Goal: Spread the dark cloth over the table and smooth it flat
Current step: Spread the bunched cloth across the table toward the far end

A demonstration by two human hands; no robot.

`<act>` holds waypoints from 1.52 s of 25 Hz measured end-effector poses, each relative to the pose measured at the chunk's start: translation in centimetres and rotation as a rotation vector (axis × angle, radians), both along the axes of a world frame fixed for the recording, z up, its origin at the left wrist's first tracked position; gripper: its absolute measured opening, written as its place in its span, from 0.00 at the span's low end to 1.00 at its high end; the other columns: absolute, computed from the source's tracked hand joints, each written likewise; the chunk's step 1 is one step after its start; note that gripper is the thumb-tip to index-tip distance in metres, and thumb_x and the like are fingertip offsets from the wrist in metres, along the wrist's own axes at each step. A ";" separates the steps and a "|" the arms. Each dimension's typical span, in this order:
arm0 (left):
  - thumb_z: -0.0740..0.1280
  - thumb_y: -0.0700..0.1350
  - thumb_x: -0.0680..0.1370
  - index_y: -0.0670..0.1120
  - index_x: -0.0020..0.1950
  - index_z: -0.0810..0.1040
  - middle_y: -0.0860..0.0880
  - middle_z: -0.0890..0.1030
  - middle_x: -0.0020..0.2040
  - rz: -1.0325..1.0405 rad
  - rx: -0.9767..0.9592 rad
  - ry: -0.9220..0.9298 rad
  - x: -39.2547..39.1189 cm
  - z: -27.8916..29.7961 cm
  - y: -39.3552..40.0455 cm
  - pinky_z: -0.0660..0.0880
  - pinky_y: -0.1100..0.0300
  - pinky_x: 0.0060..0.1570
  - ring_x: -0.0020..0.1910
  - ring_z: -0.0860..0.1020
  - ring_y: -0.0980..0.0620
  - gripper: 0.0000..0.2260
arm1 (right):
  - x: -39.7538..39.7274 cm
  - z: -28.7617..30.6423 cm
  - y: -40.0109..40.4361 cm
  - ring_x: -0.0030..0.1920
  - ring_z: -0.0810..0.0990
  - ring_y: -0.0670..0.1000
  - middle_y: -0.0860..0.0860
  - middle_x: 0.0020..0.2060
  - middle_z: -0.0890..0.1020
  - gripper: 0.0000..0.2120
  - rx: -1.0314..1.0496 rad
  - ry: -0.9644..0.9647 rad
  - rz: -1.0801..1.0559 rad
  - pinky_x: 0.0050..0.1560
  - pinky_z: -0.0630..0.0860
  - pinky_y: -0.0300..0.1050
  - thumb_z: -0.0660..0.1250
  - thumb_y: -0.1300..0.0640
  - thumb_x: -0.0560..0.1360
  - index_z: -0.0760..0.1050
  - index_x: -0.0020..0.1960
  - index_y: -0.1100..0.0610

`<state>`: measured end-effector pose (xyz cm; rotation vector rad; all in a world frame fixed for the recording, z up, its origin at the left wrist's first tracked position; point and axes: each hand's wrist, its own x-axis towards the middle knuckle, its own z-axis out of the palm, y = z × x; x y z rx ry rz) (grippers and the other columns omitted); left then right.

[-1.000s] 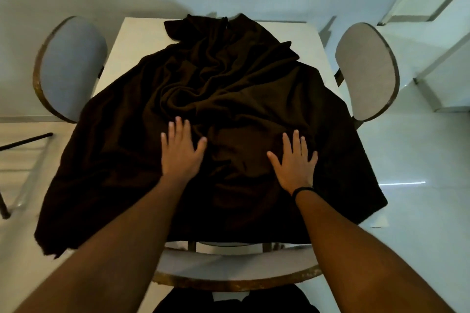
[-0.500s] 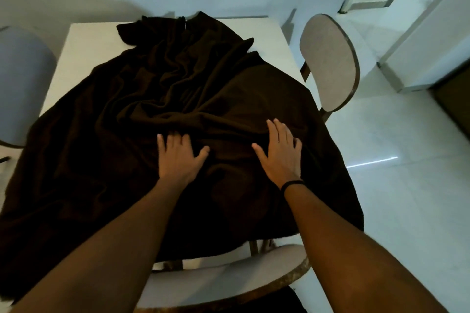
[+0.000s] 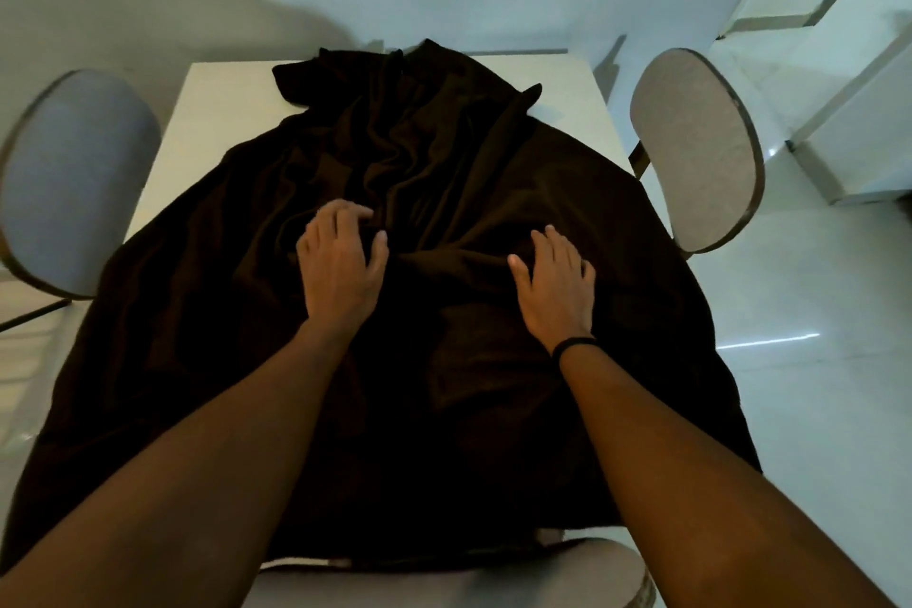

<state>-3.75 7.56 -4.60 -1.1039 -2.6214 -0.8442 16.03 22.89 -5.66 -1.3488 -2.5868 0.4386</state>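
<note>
**Both hands on the dark cloth, folds still in the middle**

Your left hand (image 3: 340, 269) lies on the dark cloth (image 3: 207, 311) near the centre of the worktop (image 3: 217, 99). Its fingers (image 3: 345, 215) are bent and seem to gather a small fold of the cloth, but a firm grip you cannot confirm from this view. Your right hand (image 3: 555, 281) lies palm down just to the right, fingers stretched and a little spread, holding nothing. A black band (image 3: 572, 345) is on the right wrist.

The cloth covers most of the white worktop and hangs over the near, left and right edges. The far corners of the worktop are bare. Many folds run from the far edge toward your hands. One chair (image 3: 74, 183) stands at the left, another chair (image 3: 698, 148) at the right, and a third chair (image 3: 444, 583) is directly below you.
</note>
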 end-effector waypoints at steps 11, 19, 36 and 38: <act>0.56 0.70 0.73 0.39 0.74 0.61 0.37 0.61 0.75 0.345 -0.570 -0.334 -10.8 -1.3 1.9 0.57 0.35 0.69 0.72 0.59 0.35 0.42 | -3.9 -0.9 7.8 0.71 0.63 0.60 0.58 0.71 0.67 0.26 -0.016 -0.107 -0.299 0.69 0.56 0.67 0.56 0.43 0.78 0.63 0.70 0.58; 0.51 0.71 0.74 0.51 0.79 0.43 0.51 0.41 0.80 -0.273 -0.715 -0.155 -13.3 -3.0 8.3 0.35 0.41 0.73 0.78 0.40 0.50 0.40 | -11.7 -1.3 11.7 0.76 0.53 0.55 0.49 0.77 0.55 0.28 -0.043 -0.226 0.297 0.72 0.55 0.60 0.49 0.41 0.79 0.49 0.76 0.47; 0.68 0.54 0.75 0.55 0.57 0.74 0.50 0.80 0.55 -0.185 -0.079 -0.191 -21.3 -1.7 12.4 0.77 0.50 0.51 0.53 0.78 0.50 0.12 | -23.2 -3.1 20.3 0.77 0.47 0.54 0.48 0.78 0.49 0.29 -0.138 -0.151 0.424 0.74 0.43 0.61 0.54 0.47 0.80 0.46 0.76 0.45; 0.68 0.62 0.72 0.49 0.71 0.67 0.44 0.70 0.71 0.043 -0.225 -0.334 -24.5 -1.9 11.5 0.68 0.44 0.66 0.69 0.69 0.44 0.32 | -22.0 -3.6 20.7 0.77 0.46 0.56 0.49 0.78 0.47 0.31 -0.032 -0.180 0.186 0.73 0.45 0.65 0.56 0.49 0.79 0.44 0.77 0.46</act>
